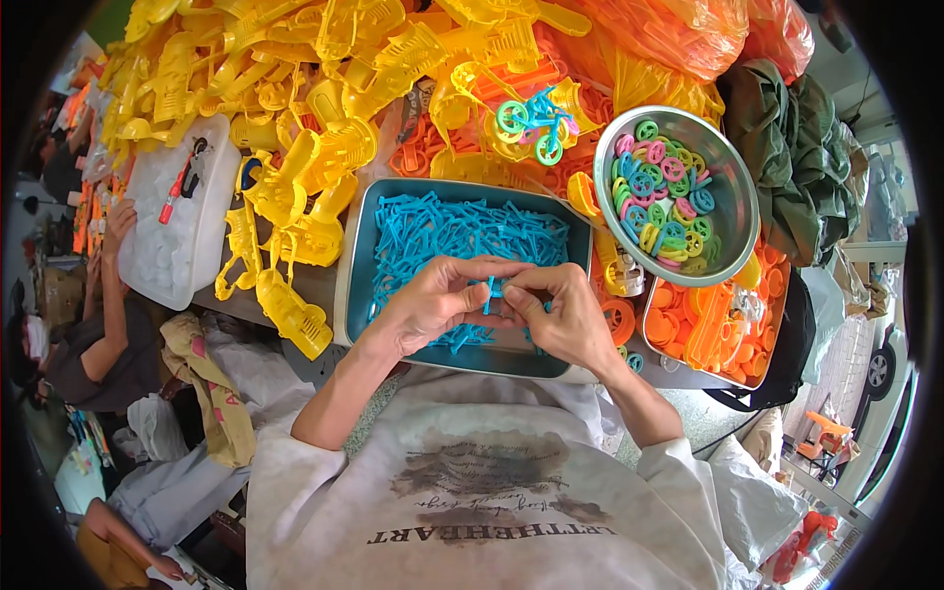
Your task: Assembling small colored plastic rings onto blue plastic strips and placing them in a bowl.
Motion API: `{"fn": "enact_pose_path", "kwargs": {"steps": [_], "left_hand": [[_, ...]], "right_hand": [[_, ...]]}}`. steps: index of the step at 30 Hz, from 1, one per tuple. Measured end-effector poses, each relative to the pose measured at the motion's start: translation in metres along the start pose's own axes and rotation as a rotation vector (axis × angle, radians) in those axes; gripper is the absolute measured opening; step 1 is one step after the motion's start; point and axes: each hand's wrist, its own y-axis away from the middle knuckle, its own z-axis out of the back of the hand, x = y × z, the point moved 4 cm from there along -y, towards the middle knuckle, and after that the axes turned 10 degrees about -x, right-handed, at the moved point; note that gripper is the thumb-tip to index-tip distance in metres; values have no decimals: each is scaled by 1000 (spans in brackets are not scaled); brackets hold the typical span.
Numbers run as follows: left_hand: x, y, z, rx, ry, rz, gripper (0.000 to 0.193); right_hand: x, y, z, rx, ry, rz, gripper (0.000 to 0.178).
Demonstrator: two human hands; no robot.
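Note:
Over a metal tray [348, 258] heaped with thin blue plastic pieces [457, 228], both my hands meet at a small blue plastic piece [491, 292]. My left hand [440, 303] pinches it between thumb and fingers. From the other side, my right hand [562, 324] grips it with thumb and forefinger, hiding part of it. Beyond the tray, a small toy bicycle [532, 126] with a blue frame and green wheels rests on the yellow parts. To the right stands a steel bowl [744, 187] holding small wheels [661, 187] in several colours.
Yellow plastic parts [295, 167] pile up at the far left. A translucent tub [209, 221] with a red-handled tool [178, 184] stands left. Orange parts [703, 320] fill a tray at right. Orange bags [678, 39] lie at the back. A co-worker's arm [110, 295] shows at left.

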Motion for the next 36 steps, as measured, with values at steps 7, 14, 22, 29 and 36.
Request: {"fn": "enact_pose_path", "kwargs": {"steps": [7, 14, 22, 29, 36], "left_hand": [[10, -2, 8, 32, 30, 64, 47], [14, -11, 14, 142, 66, 75, 55], [-2, -12, 3, -162, -125, -89, 32], [-11, -13, -3, -291, -118, -287, 17], [-4, -21, -34, -134, 206, -67, 24]], "right_hand": [[-10, 1, -5, 67, -81, -76, 23], [-11, -2, -4, 73, -134, -60, 28], [-21, 5, 9, 35, -429, -210, 34], [-10, 8, 24, -63, -287, -14, 28], [7, 8, 33, -185, -182, 518, 21]]}}
